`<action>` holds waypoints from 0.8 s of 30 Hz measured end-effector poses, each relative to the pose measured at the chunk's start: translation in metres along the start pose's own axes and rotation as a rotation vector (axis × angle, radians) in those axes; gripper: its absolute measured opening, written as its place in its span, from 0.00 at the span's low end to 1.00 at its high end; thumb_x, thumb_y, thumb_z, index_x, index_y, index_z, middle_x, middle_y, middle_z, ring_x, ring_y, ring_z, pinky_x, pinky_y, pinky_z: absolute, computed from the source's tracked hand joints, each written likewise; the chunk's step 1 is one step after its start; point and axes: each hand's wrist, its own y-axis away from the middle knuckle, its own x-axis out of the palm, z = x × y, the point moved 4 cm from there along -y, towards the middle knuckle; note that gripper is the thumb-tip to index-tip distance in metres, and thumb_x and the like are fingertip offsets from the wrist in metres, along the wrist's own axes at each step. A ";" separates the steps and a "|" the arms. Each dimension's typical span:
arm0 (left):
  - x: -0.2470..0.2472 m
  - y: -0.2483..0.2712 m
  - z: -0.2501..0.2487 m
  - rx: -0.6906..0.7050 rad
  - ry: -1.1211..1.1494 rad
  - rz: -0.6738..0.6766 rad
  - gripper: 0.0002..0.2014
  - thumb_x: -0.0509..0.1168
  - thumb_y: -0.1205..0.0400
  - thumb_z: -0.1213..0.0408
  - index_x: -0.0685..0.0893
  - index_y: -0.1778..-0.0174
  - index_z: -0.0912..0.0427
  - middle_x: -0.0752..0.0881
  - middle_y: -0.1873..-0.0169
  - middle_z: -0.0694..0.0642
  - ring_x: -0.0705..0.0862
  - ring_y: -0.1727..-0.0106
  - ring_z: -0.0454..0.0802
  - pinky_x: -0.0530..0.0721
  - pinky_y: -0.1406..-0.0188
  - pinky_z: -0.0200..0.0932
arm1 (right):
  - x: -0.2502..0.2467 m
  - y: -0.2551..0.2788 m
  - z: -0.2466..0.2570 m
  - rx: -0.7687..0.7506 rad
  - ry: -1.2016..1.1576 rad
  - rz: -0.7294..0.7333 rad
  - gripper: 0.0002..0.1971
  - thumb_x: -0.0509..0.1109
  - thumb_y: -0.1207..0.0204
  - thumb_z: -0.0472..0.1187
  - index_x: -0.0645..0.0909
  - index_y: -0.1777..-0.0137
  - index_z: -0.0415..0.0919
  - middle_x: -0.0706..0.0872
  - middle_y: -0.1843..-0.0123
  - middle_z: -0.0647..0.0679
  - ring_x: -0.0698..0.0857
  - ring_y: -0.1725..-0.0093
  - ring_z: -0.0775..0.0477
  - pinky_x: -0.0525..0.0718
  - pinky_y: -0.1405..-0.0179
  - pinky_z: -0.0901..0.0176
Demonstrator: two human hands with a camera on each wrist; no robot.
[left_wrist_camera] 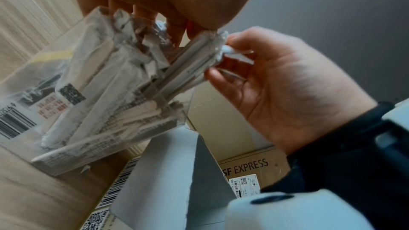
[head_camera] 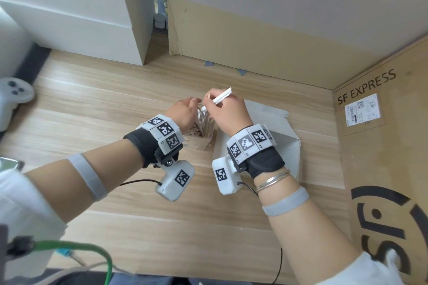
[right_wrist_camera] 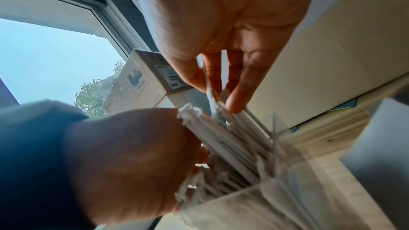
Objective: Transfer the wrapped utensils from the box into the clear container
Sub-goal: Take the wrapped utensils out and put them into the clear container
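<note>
The right hand [head_camera: 228, 109] pinches one paper-wrapped utensil [head_camera: 221, 97] slanting over the clear container [left_wrist_camera: 104, 104] just below, whose upright wrapped utensils [right_wrist_camera: 234, 146] the left hand [head_camera: 183, 113] holds aside.

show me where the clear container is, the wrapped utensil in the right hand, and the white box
clear container [left_wrist_camera: 33, 134], left wrist view, its transparent side wall.
wrapped utensil [head_camera: 222, 96], head view, middle of the paper wrapper.
white box [head_camera: 273, 127], head view, its open flap.

Clear container [head_camera: 201, 139] on counter [head_camera: 115, 109], wrapped utensils [head_camera: 202, 122] inside; box [head_camera: 278, 132] just right; cardboard carton [head_camera: 382, 146] far right.
</note>
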 end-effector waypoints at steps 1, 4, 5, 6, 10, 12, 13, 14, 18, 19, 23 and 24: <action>0.000 -0.001 0.001 0.002 0.001 0.003 0.23 0.41 0.12 0.60 0.72 0.27 0.62 0.76 0.28 0.66 0.74 0.27 0.59 0.70 0.32 0.45 | 0.001 0.000 -0.002 0.032 -0.040 0.029 0.11 0.62 0.21 0.40 0.84 0.58 0.38 0.88 0.59 0.38 0.87 0.58 0.38 0.86 0.53 0.46; 0.001 -0.002 0.002 -0.001 0.001 0.006 0.23 0.41 0.12 0.60 0.72 0.27 0.62 0.76 0.29 0.67 0.74 0.28 0.60 0.71 0.33 0.47 | 0.000 -0.001 -0.004 0.057 -0.048 0.051 0.08 0.65 0.23 0.40 0.83 0.62 0.49 0.86 0.57 0.44 0.85 0.62 0.46 0.85 0.55 0.53; 0.001 -0.002 0.002 0.000 -0.005 0.008 0.23 0.41 0.12 0.60 0.72 0.27 0.61 0.76 0.29 0.66 0.73 0.27 0.60 0.71 0.32 0.47 | -0.003 -0.001 -0.004 0.032 -0.026 0.022 0.08 0.66 0.25 0.39 0.81 0.63 0.51 0.83 0.58 0.47 0.82 0.64 0.50 0.82 0.59 0.58; 0.002 -0.002 0.002 0.002 -0.010 0.010 0.23 0.41 0.12 0.60 0.72 0.27 0.61 0.76 0.28 0.66 0.73 0.27 0.60 0.70 0.31 0.47 | -0.006 -0.001 -0.003 0.001 -0.014 -0.018 0.08 0.68 0.27 0.37 0.78 0.63 0.52 0.80 0.60 0.50 0.79 0.66 0.54 0.78 0.63 0.64; 0.003 -0.003 0.003 0.008 -0.021 0.013 0.23 0.41 0.12 0.60 0.72 0.26 0.60 0.77 0.29 0.65 0.73 0.26 0.59 0.69 0.30 0.48 | -0.005 -0.003 -0.004 -0.014 0.075 0.035 0.10 0.69 0.30 0.32 0.79 0.64 0.49 0.77 0.60 0.54 0.78 0.63 0.53 0.75 0.63 0.64; 0.003 -0.003 0.002 0.012 -0.021 0.012 0.23 0.41 0.12 0.60 0.72 0.27 0.61 0.77 0.29 0.64 0.72 0.26 0.59 0.69 0.29 0.49 | 0.005 -0.002 -0.006 0.006 0.174 0.156 0.09 0.68 0.29 0.32 0.84 0.63 0.46 0.76 0.61 0.54 0.78 0.59 0.50 0.74 0.60 0.61; 0.003 -0.003 0.001 0.013 -0.022 0.010 0.23 0.41 0.12 0.61 0.72 0.27 0.61 0.77 0.29 0.64 0.72 0.26 0.59 0.68 0.28 0.49 | 0.008 -0.001 -0.007 0.014 0.172 0.178 0.07 0.69 0.29 0.33 0.85 0.61 0.44 0.74 0.62 0.54 0.78 0.58 0.50 0.73 0.59 0.61; 0.003 -0.003 0.001 0.015 -0.022 0.006 0.22 0.41 0.12 0.62 0.72 0.27 0.62 0.76 0.29 0.64 0.72 0.26 0.59 0.68 0.29 0.49 | 0.009 0.000 -0.006 0.019 0.142 0.171 0.05 0.70 0.28 0.35 0.86 0.60 0.44 0.74 0.62 0.54 0.77 0.59 0.50 0.74 0.58 0.61; 0.003 -0.003 0.001 0.017 -0.034 -0.011 0.22 0.42 0.12 0.62 0.73 0.30 0.65 0.78 0.31 0.68 0.74 0.30 0.63 0.70 0.32 0.52 | -0.008 0.004 0.002 -0.048 0.002 0.003 0.05 0.69 0.26 0.42 0.85 0.59 0.44 0.82 0.56 0.47 0.78 0.65 0.57 0.76 0.61 0.70; 0.003 -0.003 0.001 0.009 -0.027 -0.020 0.22 0.42 0.12 0.61 0.74 0.31 0.65 0.78 0.33 0.69 0.74 0.31 0.63 0.71 0.34 0.52 | -0.013 0.004 0.005 -0.068 -0.029 -0.030 0.05 0.68 0.25 0.42 0.84 0.59 0.42 0.84 0.57 0.44 0.81 0.65 0.54 0.80 0.60 0.67; 0.006 -0.002 0.000 -0.010 0.033 -0.037 0.21 0.41 0.12 0.64 0.74 0.34 0.70 0.78 0.33 0.69 0.75 0.33 0.65 0.72 0.36 0.52 | -0.011 0.001 0.004 -0.089 -0.055 -0.054 0.06 0.73 0.27 0.42 0.84 0.62 0.40 0.87 0.63 0.40 0.87 0.61 0.41 0.86 0.54 0.47; 0.007 -0.002 0.000 -0.008 0.030 -0.030 0.20 0.42 0.12 0.65 0.73 0.33 0.70 0.77 0.32 0.68 0.74 0.33 0.66 0.71 0.36 0.53 | -0.008 -0.001 0.002 -0.092 -0.034 -0.050 0.06 0.74 0.28 0.42 0.86 0.62 0.40 0.87 0.61 0.40 0.87 0.60 0.41 0.85 0.53 0.47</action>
